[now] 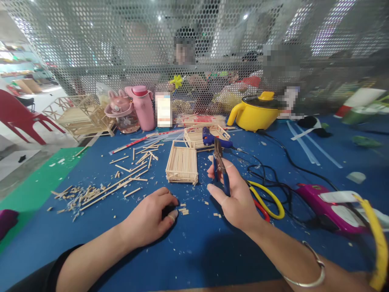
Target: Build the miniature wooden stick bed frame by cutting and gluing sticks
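- The right hand [234, 196] is raised just above the middle of the blue surface [197, 251], its fingers [216, 194] wrapped around the blue handles of the pliers [219, 164], whose dark nose points up and away.
- The left hand [152, 217] rests palm down on the surface nearer the front edge, fingers curled over something small and dark; what it is I cannot tell.
- Short stick offcuts [183, 210] lie just beside the left fingertips.
- A stick frame [181, 164] sits flat near the middle, just beyond both hands.
- Loose sticks [121, 178] are scattered toward the left side.
- A glue gun [212, 140] lies on another stick piece behind the frame.
- Yellow-handled scissors [267, 198] lie just right of the right hand.
- A yellow pot [253, 113] and a pink bottle [142, 107] stand along the far edge, by the mesh screen [91, 40].
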The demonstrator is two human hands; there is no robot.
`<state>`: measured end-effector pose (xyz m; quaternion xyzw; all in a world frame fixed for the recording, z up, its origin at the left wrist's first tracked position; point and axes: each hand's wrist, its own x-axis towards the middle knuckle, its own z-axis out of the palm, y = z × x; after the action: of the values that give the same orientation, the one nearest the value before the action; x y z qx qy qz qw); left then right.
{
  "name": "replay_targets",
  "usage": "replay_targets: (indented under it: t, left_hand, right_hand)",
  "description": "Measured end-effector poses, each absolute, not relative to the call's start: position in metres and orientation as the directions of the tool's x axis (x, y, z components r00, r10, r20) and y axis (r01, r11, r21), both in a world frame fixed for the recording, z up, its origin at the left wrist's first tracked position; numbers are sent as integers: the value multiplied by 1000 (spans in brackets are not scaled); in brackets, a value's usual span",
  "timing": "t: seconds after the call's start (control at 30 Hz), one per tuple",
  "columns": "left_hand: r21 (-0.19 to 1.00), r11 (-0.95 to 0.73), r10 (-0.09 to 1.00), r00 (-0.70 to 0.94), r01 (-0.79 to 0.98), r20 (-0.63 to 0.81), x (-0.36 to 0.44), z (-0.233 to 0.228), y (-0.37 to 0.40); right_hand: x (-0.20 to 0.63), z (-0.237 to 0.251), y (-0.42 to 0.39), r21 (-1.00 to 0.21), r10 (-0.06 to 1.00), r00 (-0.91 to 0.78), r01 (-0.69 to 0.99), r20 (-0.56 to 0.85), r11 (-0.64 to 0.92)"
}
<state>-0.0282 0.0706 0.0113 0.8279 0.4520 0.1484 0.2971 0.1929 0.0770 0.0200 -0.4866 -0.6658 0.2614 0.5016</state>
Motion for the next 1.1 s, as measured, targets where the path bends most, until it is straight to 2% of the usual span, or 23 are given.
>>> replay_targets:
  t: [0.23,0.4,0.53,0.67,0.9,1.1]
  left_hand:
    - [592,-462,824,567,660,11,-31,10,72]
    - [554,-503,824,561,664,76,-30,7,70]
    - [564,-521,820,559,641,123,-35,6,70]
    - [577,-545,797,589,609,132,-43,7,73]
    - [553,-536,812,569,638,129,-37,6,74]
    - [527,-541,810,575,656,116,-33,7,72]
  right_hand:
    - [201,13,87,-776,853,30,433,521,458]
    - [200,17,92,-740,769,171,459,616,491]
    - [194,28,97,-775,703,358,443,614,451]
    - [188,27,107,-803,678,439,409,590,434]
    - [187,7,103,-821,709,429,403,559,403]
    - [178,13,91,-799,742,340,422,578,429]
